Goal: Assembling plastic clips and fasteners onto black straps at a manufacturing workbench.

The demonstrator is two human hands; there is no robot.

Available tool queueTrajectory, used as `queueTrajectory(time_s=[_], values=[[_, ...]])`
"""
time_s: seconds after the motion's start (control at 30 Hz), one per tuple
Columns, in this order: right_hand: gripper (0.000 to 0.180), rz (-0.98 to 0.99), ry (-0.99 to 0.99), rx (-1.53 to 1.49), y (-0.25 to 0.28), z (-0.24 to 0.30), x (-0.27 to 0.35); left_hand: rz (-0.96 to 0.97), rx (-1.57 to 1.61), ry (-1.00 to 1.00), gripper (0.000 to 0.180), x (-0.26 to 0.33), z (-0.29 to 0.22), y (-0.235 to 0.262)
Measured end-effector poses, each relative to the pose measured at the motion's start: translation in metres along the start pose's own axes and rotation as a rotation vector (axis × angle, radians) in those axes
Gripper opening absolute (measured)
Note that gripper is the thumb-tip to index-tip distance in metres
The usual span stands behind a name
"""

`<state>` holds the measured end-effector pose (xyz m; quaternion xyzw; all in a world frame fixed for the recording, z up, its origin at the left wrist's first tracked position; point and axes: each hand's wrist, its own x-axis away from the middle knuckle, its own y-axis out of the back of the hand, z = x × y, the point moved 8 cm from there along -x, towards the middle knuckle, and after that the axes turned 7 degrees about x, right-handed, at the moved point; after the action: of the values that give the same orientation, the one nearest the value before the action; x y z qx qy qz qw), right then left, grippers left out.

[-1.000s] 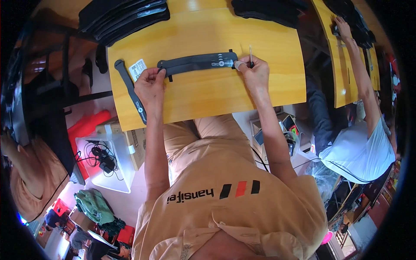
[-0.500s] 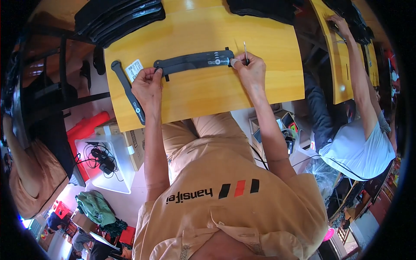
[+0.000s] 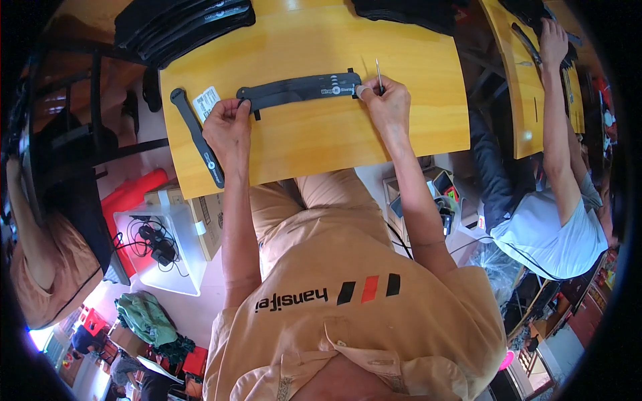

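Head view: both hands over the yellow wooden bench (image 3: 301, 150), dark strap piece (image 3: 294, 93) between them. Piece lies flat-ish across the middle of the bench, long axis roughly parallel to the near edge, well apart from both near corners. Layer count: can't tell. 2 short black tabs (image 3: 257, 115) stick out, 1 below its left end, 1 above its right end. Pale print near the right end.

Left hand (image 3: 226, 127): closed, thumb and finger pinching the strap piece's left end.

Right hand (image 3: 389, 107): closed around a thin tool (image 3: 378, 69), dark at the grip, bright narrow shaft pointing at the far edge. Its thumb, with a pale wrap (image 3: 362, 92), is at the strap piece's right end. Pressing or only resting, can't tell.

Bench, left side: 1 loose dark strap (image 3: 196, 136) running along the left edge, lower end by the near-left corner. White label (image 3: 206, 101) just beside it, close to the left hand.

Far edge: 2 black stacks, left stack (image 3: 184, 28) at the far-left corner, right stack (image 3: 404, 15) towards the far-right corner.

Off the bench, right: co-worker in a light shirt (image 3: 552, 234), 1 hand (image 3: 554, 45) at dark straps on a 2nd yellow table (image 3: 528, 130).
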<state>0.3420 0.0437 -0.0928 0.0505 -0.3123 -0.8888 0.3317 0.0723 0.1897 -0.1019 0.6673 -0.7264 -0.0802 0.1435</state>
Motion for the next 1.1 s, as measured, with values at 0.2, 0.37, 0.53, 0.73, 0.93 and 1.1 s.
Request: queueTrajectory(time_s=[0.2,0.37,0.53,0.73,0.93,1.1], values=[[0.009,-0.004,0.023,-0.003,0.0003,0.0000,-0.0005,-0.009,0.002,0.006,0.013,0.0016,-0.0013,-0.0005],[0.010,-0.009,0.012,-0.009,-0.0011,-0.0007,-0.0001,-0.028,0.012,-0.037,0.013,0.0002,0.0019,0.0019],[0.011,0.005,0.000,0.012,-0.0006,-0.0004,-0.0005,-0.028,0.027,-0.016,0.013,0.0020,-0.0004,-0.0008],[0.012,0.021,0.046,0.067,-0.0016,0.0043,-0.0012,-0.043,-0.011,-0.042,0.012,0.0014,0.0002,0.0011],[0.012,0.018,0.052,0.083,-0.0019,0.0019,-0.0030,-0.060,-0.033,-0.057,0.013,0.0012,-0.0010,-0.0004],[0.012,0.041,0.059,0.109,-0.0035,0.0020,-0.0052,-0.067,-0.055,-0.085,0.013,0.0026,-0.0050,0.0010]])
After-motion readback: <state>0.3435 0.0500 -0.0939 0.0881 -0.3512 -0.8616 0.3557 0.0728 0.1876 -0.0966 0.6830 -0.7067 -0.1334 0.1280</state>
